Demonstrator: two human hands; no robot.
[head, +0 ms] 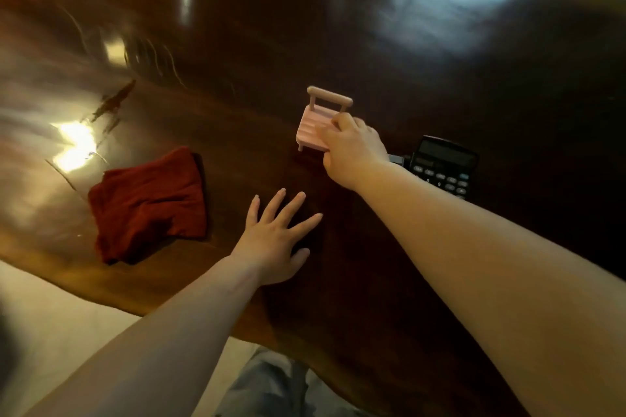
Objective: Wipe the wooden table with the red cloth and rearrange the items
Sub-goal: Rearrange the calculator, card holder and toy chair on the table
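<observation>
Dark glossy wooden table [372, 61], with window light reflected on it.

Right hand [352, 149] closed on near edge of small pink chair-shaped stand [316, 122], fingers pinching its seat. Left hand [274, 240] flat on wood near of the stand, fingers spread, holding nothing. Red cloth [149, 203] crumpled left of that hand, not touched. Black calculator [443, 166] just right of the stand, partly behind the wrist.
</observation>
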